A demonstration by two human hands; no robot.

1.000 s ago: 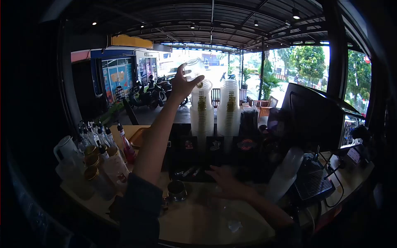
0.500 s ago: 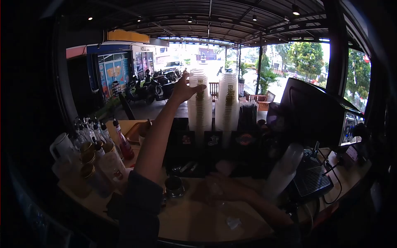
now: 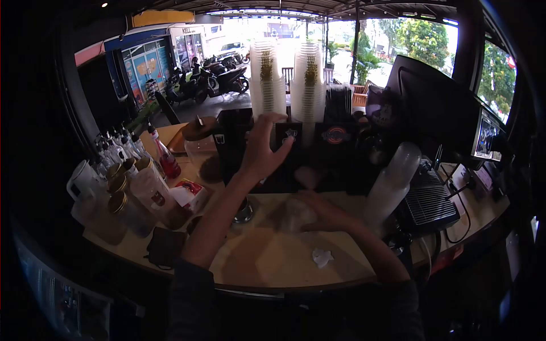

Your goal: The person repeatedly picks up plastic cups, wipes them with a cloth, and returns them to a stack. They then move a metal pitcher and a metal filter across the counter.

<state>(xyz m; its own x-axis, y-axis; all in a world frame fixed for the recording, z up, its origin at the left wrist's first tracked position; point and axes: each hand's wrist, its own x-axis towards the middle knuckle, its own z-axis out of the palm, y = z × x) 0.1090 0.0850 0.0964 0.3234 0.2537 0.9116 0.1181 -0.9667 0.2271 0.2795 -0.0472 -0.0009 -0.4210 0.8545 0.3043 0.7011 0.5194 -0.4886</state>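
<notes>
Left hand (image 3: 265,149) is raised, empty, thumb and fingers wide apart, before the foot of the left cup stack (image 3: 265,85); the right cup stack (image 3: 309,85) stands beside it. Right hand (image 3: 327,215) is low over the surface (image 3: 273,264), fingers at a blurred clear plastic cup (image 3: 297,215); whether they grip it, I cannot tell.

Your counts, rel. to the blk. caddy (image 3: 347,159): 2 tall cup stacks (image 3: 265,85), far side; 1 leaning cup stack (image 3: 392,184), 1 monitor (image 3: 435,105), R; 1 red btl. (image 3: 168,160), 1 pitcher (image 3: 85,181), L; 1 metal cup (image 3: 243,212), 1 crumpled tissue (image 3: 322,257), 1 blurred clr. item (image 3: 298,215), your side.
</notes>
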